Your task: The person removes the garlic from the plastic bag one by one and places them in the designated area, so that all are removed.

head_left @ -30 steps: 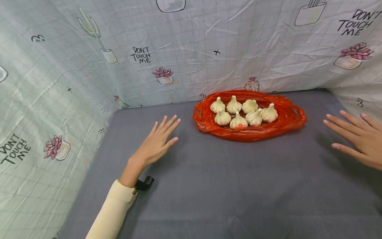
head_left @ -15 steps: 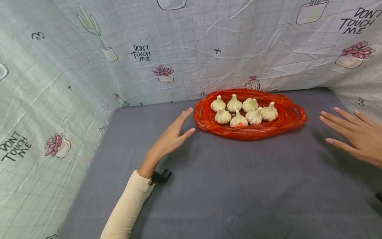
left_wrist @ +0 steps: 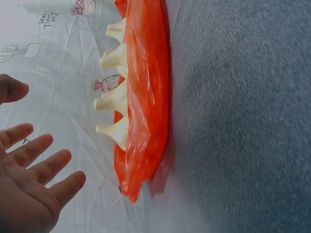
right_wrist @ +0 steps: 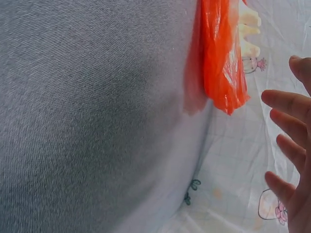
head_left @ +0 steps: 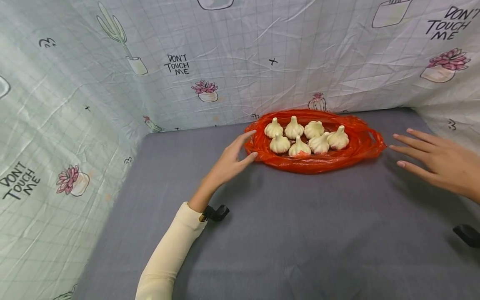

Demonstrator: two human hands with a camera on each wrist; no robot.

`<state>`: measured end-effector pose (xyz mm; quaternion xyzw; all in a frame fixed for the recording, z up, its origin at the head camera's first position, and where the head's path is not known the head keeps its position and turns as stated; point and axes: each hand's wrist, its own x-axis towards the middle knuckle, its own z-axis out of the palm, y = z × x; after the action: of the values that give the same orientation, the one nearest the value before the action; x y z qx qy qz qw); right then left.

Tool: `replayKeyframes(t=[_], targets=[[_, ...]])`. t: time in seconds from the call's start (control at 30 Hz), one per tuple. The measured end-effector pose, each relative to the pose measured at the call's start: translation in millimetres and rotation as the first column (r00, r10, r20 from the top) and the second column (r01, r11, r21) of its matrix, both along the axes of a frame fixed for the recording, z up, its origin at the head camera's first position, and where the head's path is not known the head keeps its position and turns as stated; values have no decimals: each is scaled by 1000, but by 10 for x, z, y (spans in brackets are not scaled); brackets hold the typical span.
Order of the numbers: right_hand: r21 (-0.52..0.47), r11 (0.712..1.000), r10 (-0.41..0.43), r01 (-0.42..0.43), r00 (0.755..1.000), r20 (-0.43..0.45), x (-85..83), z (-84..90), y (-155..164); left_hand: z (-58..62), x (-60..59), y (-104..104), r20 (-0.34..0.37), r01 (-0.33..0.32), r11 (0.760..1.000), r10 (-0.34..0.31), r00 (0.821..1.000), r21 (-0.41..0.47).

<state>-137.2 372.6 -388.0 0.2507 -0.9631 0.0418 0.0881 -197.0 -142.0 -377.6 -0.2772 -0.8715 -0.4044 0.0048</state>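
Note:
Several whitish garlic bulbs [head_left: 293,130] sit stems up inside a red plastic bag [head_left: 315,166], which lies rolled open on the grey cloth. My left hand [head_left: 228,164] is at the bag's left end, thumb and fingers spread apart, fingertips overlapping its edge in the head view. Off the bag's right end hovers my right hand [head_left: 436,162], fingers stretched toward the looped handle. Both hands hold nothing. From the left wrist, the bag's side wall [left_wrist: 148,87] hides the lower part of the bulbs.
Behind the bag rises a white printed curtain [head_left: 240,62], which also runs along the left and right sides. Grey cloth [head_left: 285,233] covers the surface in front of the bag. A black wrist mount [head_left: 216,213] sticks out from the left wrist.
My left hand has moved right and away from me, up to the bag's left end. My right hand has shifted slightly left toward the bag. Bag and garlic lie as before.

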Motion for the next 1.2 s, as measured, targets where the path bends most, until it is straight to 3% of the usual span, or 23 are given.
replayKeyframes(t=[0.37,0.73,1.0,1.2], targets=[[-64,991,-108,118,985,134,-152,54,-139,-23,-90,154,48,45,995,-50,998,86],[-294,948,-50,124,968,246,-459,31,-212,-32,-137,230,100,75,980,-95,990,183],[-378,918,-1,117,956,293,-685,-67,-177,-37,-139,274,95,103,971,-126,987,216],[-471,869,42,149,928,371,-815,-167,-155,-78,-142,288,111,111,966,-140,984,235]])
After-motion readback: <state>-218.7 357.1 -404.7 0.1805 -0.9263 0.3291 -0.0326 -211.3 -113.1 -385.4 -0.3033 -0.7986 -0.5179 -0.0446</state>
